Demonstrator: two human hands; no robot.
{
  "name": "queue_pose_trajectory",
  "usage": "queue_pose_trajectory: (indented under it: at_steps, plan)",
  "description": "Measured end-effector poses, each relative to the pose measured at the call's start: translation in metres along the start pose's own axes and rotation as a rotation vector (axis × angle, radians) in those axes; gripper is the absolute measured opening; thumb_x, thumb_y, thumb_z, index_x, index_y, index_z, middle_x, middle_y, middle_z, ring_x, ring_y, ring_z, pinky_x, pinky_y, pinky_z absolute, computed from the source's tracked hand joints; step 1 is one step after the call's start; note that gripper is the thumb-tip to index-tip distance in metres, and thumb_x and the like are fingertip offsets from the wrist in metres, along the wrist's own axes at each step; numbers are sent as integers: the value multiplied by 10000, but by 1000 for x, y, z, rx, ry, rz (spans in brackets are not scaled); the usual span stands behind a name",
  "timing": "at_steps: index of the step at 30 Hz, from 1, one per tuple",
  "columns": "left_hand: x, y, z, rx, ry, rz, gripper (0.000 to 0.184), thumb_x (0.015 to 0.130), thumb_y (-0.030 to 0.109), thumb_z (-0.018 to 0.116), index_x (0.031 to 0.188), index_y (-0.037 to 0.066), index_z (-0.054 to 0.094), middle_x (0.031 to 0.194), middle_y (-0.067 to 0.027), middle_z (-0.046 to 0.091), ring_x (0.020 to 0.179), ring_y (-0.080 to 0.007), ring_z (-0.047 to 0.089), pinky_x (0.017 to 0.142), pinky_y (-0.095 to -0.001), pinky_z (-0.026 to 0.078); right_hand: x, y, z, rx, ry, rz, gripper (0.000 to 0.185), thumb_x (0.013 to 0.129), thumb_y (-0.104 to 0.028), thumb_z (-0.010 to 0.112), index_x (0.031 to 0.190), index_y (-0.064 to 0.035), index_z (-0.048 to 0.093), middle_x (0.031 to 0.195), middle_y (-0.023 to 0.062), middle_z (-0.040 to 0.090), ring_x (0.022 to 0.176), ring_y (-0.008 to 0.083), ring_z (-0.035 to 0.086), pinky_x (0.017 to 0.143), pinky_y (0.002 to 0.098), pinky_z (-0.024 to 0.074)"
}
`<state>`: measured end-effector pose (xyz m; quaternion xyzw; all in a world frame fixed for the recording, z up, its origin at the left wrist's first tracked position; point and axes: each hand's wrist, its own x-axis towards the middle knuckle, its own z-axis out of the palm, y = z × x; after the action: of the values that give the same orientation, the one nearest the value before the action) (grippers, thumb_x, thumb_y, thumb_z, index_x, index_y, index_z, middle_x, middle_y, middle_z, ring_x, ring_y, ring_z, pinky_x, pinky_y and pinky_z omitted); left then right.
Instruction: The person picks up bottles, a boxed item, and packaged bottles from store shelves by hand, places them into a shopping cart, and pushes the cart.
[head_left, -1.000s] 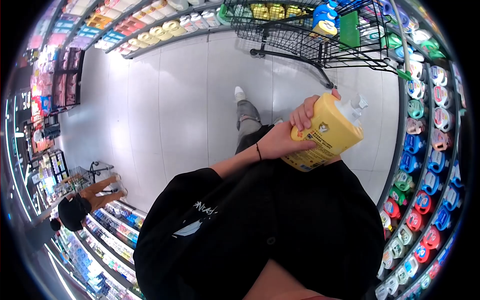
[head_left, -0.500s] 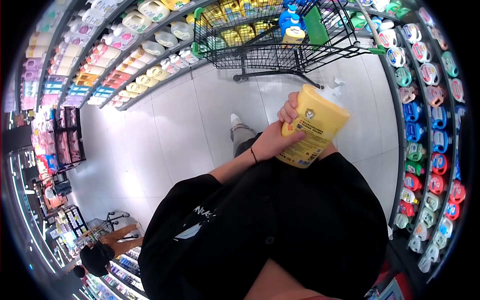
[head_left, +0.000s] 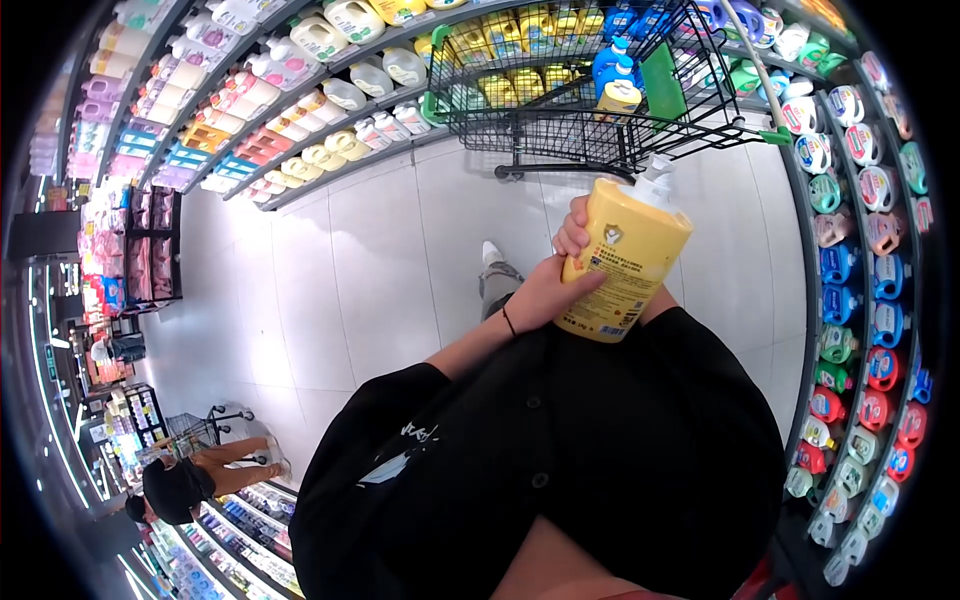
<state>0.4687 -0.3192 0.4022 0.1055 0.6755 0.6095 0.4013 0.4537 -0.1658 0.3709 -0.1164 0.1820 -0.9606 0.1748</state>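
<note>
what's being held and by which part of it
A yellow plastic bottle with a white pump: the left hand grips its lower left side, while the right hand, mostly hidden behind it, seems to hold the upper left edge.

bright, cool, even light over most of the frame, presumably overhead. heavy fisheye: round frame, black corners, shelves (head_left: 811, 290) right of the fingers (head_left: 573, 228) bowed hard. floor (head_left: 255, 260) washed out in a glare patch left of the fingers. light strips (head_left: 132, 577) far down-left of the fingers blown to white. soft shade under the cart (head_left: 663, 85) above the fingers. shirt (head_left: 600, 430) below the fingers very dark, folds mostly lost. bottle (head_left: 625, 245) by the fingers fairly sharp, smallest print unreadable. person (head_left: 180, 490) down-left of the fingers small, soft. rim smeary.
</note>
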Motion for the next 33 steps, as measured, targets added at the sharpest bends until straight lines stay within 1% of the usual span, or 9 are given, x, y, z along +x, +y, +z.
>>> queue_pose_trajectory:
  at_steps: [11, 14, 17, 19, 20, 22, 25, 28, 33]
  plan:
    - [-2, -16, 24, -72, -54, -22, 618, 868, 376, 657, 1252, -68, 460, 1125, -143, 612, 1034, -191, 591, 899, -300, 465, -27, -2, -6, 14, 11, 28, 452, 851, -539, 526, 875, -87, 518, 693, 2, 525, 686, 176, 535, 773, 310, 408]
    - [-3, -15, 28, -65, -87, -32, 625, 868, 380, 655, 1255, -68, 455, 1133, -148, 607, 1041, -196, 587, 906, -302, 460, -37, -1, -5, 15, 120, 6, 422, 867, -519, 506, 853, -98, 507, 679, -1, 521, 664, 170, 524, 766, 309, 409]
    - [1, -11, 31, -1, -98, -38, 598, 883, 367, 633, 1255, -68, 461, 1135, -148, 608, 1045, -201, 588, 908, -307, 461, -41, -7, -4, 25, 140, 20, 396, 878, -500, 493, 835, -106, 497, 660, -3, 512, 646, 166, 513, 758, 310, 412]
    - [0, -8, 24, 22, -121, -39, 545, 915, 333, 591, 1262, -67, 466, 1142, -142, 609, 1056, -203, 589, 909, -312, 464, -37, -1, -17, 61, 54, 5, 466, 878, -540, 469, 877, -75, 505, 721, 26, 531, 729, 193, 520, 746, 308, 432]
    - [0, -8, 25, 5, -112, -40, 572, 899, 353, 611, 1256, -69, 465, 1139, -146, 609, 1050, -204, 589, 908, -311, 463, -38, 1, -21, 82, 10, -1, 503, 878, -560, 457, 898, -60, 508, 752, 40, 541, 771, 207, 524, 740, 307, 443]
    - [-1, -6, 22, -25, -94, -43, 626, 868, 393, 650, 1244, -71, 462, 1132, -156, 608, 1039, -207, 588, 906, -308, 461, -33, 2, -24, 56, -16, -2, 507, 878, -566, 452, 893, -63, 512, 748, 36, 545, 762, 205, 529, 743, 309, 443]
    - [0, -5, 20, -10, -101, -45, 638, 864, 400, 654, 1242, -76, 460, 1127, -156, 611, 1035, -207, 591, 904, -308, 463, -29, 1, -23, 54, -25, -2, 509, 877, -570, 450, 884, -66, 517, 741, 34, 551, 747, 203, 535, 755, 313, 439]
    - [1, -5, 18, -2, -118, -23, 516, 919, 306, 592, 1253, -69, 472, 1144, -138, 606, 1055, -194, 586, 905, -309, 467, -26, 0, -21, 46, -39, -15, 510, 876, -571, 450, 879, -66, 521, 740, 36, 556, 739, 202, 539, 770, 318, 433]
    - [3, -15, 14, 13, -93, -24, 503, 924, 296, 590, 1249, -71, 476, 1147, -130, 604, 1061, -187, 579, 908, -304, 464, -20, 1, -11, -9, 19, -24, 408, 858, -512, 526, 831, -106, 504, 663, -2, 529, 634, 167, 520, 743, 312, 416]
